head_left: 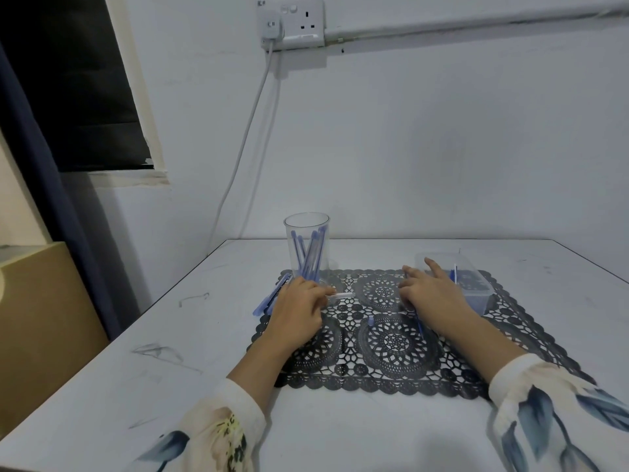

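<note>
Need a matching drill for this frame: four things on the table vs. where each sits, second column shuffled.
Things:
1. clear cup
2. clear box
3. loose pens
4. clear tube

Places:
A. lying along the left edge of the mat
B. pinched in the left hand, above the mat
C. upright at the mat's far left corner, blue pens inside
D. on the mat's right side, just past the right hand

Pairs: 1-C, 2-D, 3-A, 4-B

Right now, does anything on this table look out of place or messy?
Several blue pens lie loose at the left edge of the black mat, beside the cup rather than in it; a small blue cap lies alone mid-mat.
</note>
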{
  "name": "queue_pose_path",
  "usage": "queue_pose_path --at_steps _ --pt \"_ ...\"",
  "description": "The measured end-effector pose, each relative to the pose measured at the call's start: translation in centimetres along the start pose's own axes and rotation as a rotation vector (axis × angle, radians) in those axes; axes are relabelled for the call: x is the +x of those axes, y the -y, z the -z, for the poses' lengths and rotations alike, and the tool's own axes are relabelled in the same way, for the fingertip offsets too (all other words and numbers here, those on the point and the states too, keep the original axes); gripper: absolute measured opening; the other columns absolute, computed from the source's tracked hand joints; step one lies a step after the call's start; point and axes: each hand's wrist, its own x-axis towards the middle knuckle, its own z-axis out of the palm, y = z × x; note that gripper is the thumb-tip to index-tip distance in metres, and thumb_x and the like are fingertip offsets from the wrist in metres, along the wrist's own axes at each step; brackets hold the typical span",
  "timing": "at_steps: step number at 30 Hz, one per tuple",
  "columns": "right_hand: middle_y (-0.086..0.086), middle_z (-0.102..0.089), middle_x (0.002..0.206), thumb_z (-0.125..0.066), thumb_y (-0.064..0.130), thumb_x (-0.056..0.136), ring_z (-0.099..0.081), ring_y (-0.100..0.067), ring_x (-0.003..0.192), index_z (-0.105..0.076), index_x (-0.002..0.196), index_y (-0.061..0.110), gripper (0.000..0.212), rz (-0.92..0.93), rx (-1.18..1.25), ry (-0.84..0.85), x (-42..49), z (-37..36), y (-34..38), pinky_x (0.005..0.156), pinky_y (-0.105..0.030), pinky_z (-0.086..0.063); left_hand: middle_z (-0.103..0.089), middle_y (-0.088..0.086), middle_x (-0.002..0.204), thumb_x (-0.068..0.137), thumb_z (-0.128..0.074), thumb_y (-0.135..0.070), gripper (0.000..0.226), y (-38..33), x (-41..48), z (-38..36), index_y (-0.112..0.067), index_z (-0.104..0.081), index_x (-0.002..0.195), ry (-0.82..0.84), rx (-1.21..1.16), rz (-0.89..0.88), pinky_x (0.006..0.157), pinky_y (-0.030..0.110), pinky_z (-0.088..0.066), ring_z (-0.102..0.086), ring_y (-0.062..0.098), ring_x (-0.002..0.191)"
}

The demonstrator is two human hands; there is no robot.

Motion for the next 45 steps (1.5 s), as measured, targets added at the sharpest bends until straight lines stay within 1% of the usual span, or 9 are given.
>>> queue_pose_path --at_steps 8,13,16,21,27,31,36,38,45 --pt "0.006 -0.047 0.139 -0.054 0.019 0.091 -0.022 -0.014 0.140 -0.056 0.123 0.026 0.033 -0.044 -0.025 0.019 -0.2 0.4 0.3 0.114 -0.049 -0.004 -0.065 -0.004 0.102 0.091 -0.051 -0.010 0.034 0.1 0.1 -0.2 -0.022 -0.062 0.120 0.009 0.011 -0.001 0.084 0.024 -0.031 -0.044 0.014 0.097" --pt "0.006 -0.050 0.135 -0.054 0.023 0.090 -0.027 -0.014 0.137 -0.061 0.114 0.028 0.025 -0.063 0.021 -0.008 -0.3 0.4 0.4 0.115 -0.046 -0.007 -0.065 -0.005 0.102 0.091 -0.051 -0.010 0.034 0.2 0.1 -0.2 -0.022 -0.062 0.120 0.009 0.011 -0.003 0.086 0.025 -0.032 -0.044 0.014 0.097" --pt "0.007 -0.059 0.120 -0.055 0.023 0.089 -0.040 -0.012 0.126 -0.066 0.100 0.028 0.017 -0.112 0.166 -0.100 -0.1 0.1 0.4 0.113 -0.039 -0.013 -0.065 -0.003 0.102 0.090 -0.051 -0.010 0.034 0.1 0.1 -0.2 -0.021 -0.062 0.120 0.007 0.009 -0.008 0.084 0.024 -0.031 -0.044 0.014 0.096" --pt "0.001 -0.066 0.095 -0.050 0.011 0.087 -0.054 -0.018 0.098 -0.071 0.089 0.020 0.023 -0.280 0.504 -0.326 0.0 0.4 0.4 0.091 -0.033 -0.035 -0.065 -0.003 0.100 0.091 -0.051 -0.011 0.033 0.1 0.2 -0.2 -0.021 -0.063 0.119 0.000 0.018 -0.017 0.083 0.024 -0.031 -0.045 0.016 0.096" --pt "-0.005 -0.065 0.095 -0.046 0.006 0.085 -0.055 -0.020 0.084 -0.069 0.088 0.015 0.025 -0.500 0.750 -0.422 0.7 0.9 -1.0 0.070 -0.031 -0.045 -0.066 -0.002 0.103 0.091 -0.052 -0.010 0.031 0.1 0.4 -0.3 -0.020 -0.064 0.118 -0.002 0.019 -0.029 0.085 0.029 -0.035 -0.047 0.018 0.098" --pt "-0.009 -0.066 0.104 -0.052 0.007 0.082 -0.059 -0.027 0.093 -0.067 0.100 0.012 0.024 -0.657 0.652 -0.210 1.3 1.3 -3.6 0.074 -0.031 -0.046 -0.066 -0.002 0.102 0.091 -0.052 -0.010 0.031 -0.1 0.2 -0.2 -0.019 -0.064 0.118 -0.014 0.006 -0.035 0.083 0.026 -0.033 -0.047 0.017 0.097" --pt "-0.012 -0.067 0.096 -0.075 0.022 0.070 -0.058 -0.025 0.079 -0.067 0.094 0.006 0.030 -0.703 0.579 0.093 1.5 1.2 -5.7 0.065 -0.027 -0.045 -0.066 -0.002 0.101 0.091 -0.053 -0.012 0.030 0.0 0.4 -0.3 -0.019 -0.064 0.118 -0.018 -0.007 -0.031 0.081 0.024 -0.031 -0.046 0.015 0.096" --pt "-0.011 -0.066 0.096 -0.077 0.029 0.069 -0.060 -0.025 0.082 -0.067 0.096 0.006 0.036 -0.710 0.590 0.115 1.6 0.6 -5.7 0.066 -0.028 -0.047 -0.066 -0.002 0.101 0.091 -0.053 -0.013 0.030 0.1 0.4 -0.4 -0.019 -0.064 0.118 -0.015 -0.003 -0.033 0.082 0.025 -0.032 -0.046 0.016 0.096" --pt "-0.010 -0.066 0.092 -0.071 0.023 0.073 -0.055 -0.022 0.075 -0.068 0.097 0.008 0.028 -0.716 0.611 0.090 1.6 -0.2 -5.4 0.060 -0.027 -0.041 -0.066 -0.003 0.100 0.092 -0.052 -0.015 0.030 0.1 0.3 -0.4 -0.020 -0.063 0.119 -0.007 -0.008 -0.015 0.083 0.026 -0.034 -0.046 0.015 0.096"
